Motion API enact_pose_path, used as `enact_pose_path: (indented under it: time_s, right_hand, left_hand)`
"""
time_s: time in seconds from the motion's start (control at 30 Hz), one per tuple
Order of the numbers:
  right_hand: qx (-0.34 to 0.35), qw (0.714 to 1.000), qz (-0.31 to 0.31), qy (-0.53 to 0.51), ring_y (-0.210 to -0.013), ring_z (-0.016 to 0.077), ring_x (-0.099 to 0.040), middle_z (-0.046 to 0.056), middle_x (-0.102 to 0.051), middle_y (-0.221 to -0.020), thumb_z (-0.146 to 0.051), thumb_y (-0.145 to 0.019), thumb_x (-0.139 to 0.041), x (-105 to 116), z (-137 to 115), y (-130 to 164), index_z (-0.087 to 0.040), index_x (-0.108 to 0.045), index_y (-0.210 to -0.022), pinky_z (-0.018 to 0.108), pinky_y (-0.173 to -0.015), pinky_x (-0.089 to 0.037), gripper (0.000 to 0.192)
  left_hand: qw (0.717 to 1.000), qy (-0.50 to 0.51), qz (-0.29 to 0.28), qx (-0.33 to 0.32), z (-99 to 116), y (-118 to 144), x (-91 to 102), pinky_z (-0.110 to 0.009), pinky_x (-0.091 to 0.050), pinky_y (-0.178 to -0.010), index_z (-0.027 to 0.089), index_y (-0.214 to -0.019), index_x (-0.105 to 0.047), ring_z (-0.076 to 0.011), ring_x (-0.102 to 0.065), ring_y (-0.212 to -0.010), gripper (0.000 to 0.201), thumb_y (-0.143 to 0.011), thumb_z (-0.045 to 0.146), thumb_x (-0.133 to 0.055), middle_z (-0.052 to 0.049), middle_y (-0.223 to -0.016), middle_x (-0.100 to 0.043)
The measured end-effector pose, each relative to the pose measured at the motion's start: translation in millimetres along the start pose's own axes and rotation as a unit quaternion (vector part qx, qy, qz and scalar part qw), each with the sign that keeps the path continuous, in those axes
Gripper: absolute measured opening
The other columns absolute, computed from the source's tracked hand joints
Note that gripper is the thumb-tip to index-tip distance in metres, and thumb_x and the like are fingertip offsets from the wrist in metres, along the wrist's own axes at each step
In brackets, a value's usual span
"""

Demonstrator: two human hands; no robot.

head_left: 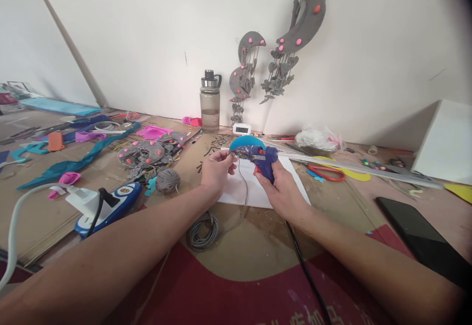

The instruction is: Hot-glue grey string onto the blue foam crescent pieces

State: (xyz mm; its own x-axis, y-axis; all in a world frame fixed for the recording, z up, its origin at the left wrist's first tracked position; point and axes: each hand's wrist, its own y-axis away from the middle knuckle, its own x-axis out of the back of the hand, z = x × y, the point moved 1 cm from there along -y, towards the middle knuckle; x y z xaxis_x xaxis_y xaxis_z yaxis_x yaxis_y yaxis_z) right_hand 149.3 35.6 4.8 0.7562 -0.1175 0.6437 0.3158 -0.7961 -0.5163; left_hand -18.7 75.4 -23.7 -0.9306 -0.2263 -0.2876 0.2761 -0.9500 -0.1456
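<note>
My right hand [283, 187] grips a blue glue gun [262, 157] with its nozzle pointing left, its black cord [306, 271] trailing toward me. My left hand [217, 167] pinches a grey string [242, 182] and the edge of a blue crescent-shaped felt piece [246, 142] right at the gun's nozzle. The string hangs down to a grey coil [202, 231] on the table. Both hands work over a white sheet [239, 192].
A water bottle [210, 101], small digital clock [242, 129] and grey felt mobiles [291, 44] stand at the wall. Grey felt pieces [147, 155], a yarn ball [167, 180], power strip [106, 204], red scissors [326, 172], long ruler [368, 170], black phone [424, 239] and white box [448, 140] surround the sheet.
</note>
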Motion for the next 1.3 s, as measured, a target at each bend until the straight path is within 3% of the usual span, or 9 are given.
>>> enact_pose_path:
  time_s: [0.7, 0.8, 1.0, 1.07, 1.17, 1.23, 1.3]
  right_hand:
    - [-0.021, 1.0, 0.008, 0.009, -0.085, 0.0218, -0.058, 0.009, -0.064, -0.098, -0.032, -0.09, -0.043, 2, 1, 0, -0.018, -0.051, -0.106, 0.034, -0.075, -0.044, 0.023]
    - [-0.06, 0.998, 0.01, 0.001, -0.083, 0.0211, -0.058, 0.008, -0.065, -0.095, -0.034, -0.088, -0.045, 2, 4, -1, -0.018, -0.053, -0.102, 0.033, -0.073, -0.044, 0.022]
    - [-0.211, 0.975, -0.001, -0.077, -0.072, 0.0176, -0.06, 0.004, -0.068, -0.089, -0.034, -0.081, -0.05, 6, 25, -14, -0.02, -0.05, -0.102, 0.029, -0.064, -0.043, 0.026]
    - [-0.243, 0.969, -0.029, -0.037, -0.076, 0.0191, -0.06, 0.006, -0.067, -0.09, -0.035, -0.08, -0.05, 8, 35, -21, -0.019, -0.052, -0.098, 0.029, -0.064, -0.042, 0.024]
    - [-0.255, 0.955, -0.085, 0.128, -0.085, 0.0267, -0.059, 0.012, -0.065, -0.091, -0.042, -0.083, -0.048, 13, 48, -26, -0.018, -0.055, -0.084, 0.035, -0.07, -0.042, 0.025]
    - [-0.219, 0.943, -0.068, 0.24, -0.094, 0.0326, -0.056, 0.017, -0.062, -0.093, -0.046, -0.083, -0.049, 17, 50, -26, -0.016, -0.055, -0.08, 0.041, -0.077, -0.041, 0.031]
    - [-0.154, 0.943, -0.004, 0.294, -0.099, 0.0343, -0.053, 0.019, -0.06, -0.096, -0.046, -0.083, -0.052, 20, 44, -23, -0.015, -0.054, -0.082, 0.044, -0.082, -0.039, 0.031]
  left_hand:
    - [0.997, 0.07, 0.03, 0.015, 3, 0, 0.9, -0.021, -0.038, -0.047, 0.014, -0.07, -0.058, -0.0064, -0.049, -0.05, 0.02, -0.065, 0.03, -0.07, -0.001, -0.067, -0.061]
    - [0.994, 0.1, 0.037, 0.028, 5, -1, 0.8, -0.02, -0.038, -0.047, 0.014, -0.071, -0.058, -0.0055, -0.049, -0.05, 0.022, -0.064, 0.029, -0.072, -0.001, -0.068, -0.062]
    - [0.989, 0.137, 0.025, 0.041, 4, -3, 2.6, -0.019, -0.038, -0.048, 0.013, -0.073, -0.058, -0.0051, -0.051, -0.051, 0.024, -0.063, 0.028, -0.074, -0.001, -0.069, -0.063]
    - [0.99, 0.136, 0.013, 0.038, 4, -2, 2.3, -0.019, -0.038, -0.047, 0.013, -0.073, -0.058, -0.0049, -0.05, -0.05, 0.025, -0.063, 0.029, -0.074, -0.002, -0.069, -0.063]
    - [0.991, 0.127, -0.007, 0.032, 5, 0, 0.3, -0.019, -0.037, -0.046, 0.013, -0.074, -0.059, -0.0048, -0.049, -0.049, 0.025, -0.064, 0.03, -0.074, -0.002, -0.07, -0.064]
    - [0.993, 0.115, -0.01, 0.026, 7, 2, -1.3, -0.019, -0.037, -0.046, 0.013, -0.074, -0.059, -0.005, -0.049, -0.048, 0.024, -0.065, 0.03, -0.073, -0.002, -0.069, -0.064]
    - [0.994, 0.103, -0.01, 0.016, 10, 4, -2.6, -0.019, -0.036, -0.045, 0.013, -0.074, -0.058, -0.0051, -0.049, -0.048, 0.023, -0.066, 0.029, -0.072, -0.002, -0.069, -0.064]
